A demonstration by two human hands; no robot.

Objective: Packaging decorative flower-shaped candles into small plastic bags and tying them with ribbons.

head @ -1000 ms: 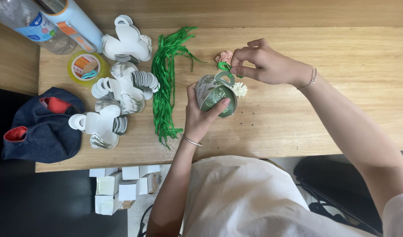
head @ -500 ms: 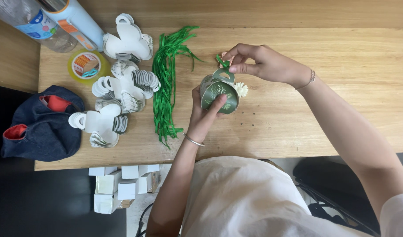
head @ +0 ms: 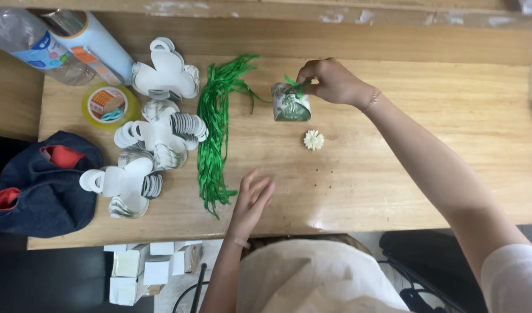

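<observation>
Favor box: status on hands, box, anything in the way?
Right hand pinching green ribbon atop small favor box, box on table. Left hand open, empty. Paper flower lies loose beside box; nothing blocking.

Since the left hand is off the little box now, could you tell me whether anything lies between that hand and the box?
Nothing visible: bare table lies between left hand and box. The paper flower sits just right of that line; the right hand pinches the box's green tie.

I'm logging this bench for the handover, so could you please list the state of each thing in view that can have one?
Right hand: pinching the green tie on the box top.
Left hand: open, empty, low over the table.
Small favour box: folded shut, upright on the table.
Paper flower: lying loose, apart from the box.
Green ribbon strips: loose bundle, lying flat.
Flat box blanks: unfolded, stacked.
Tape roll: lying flat.
</observation>
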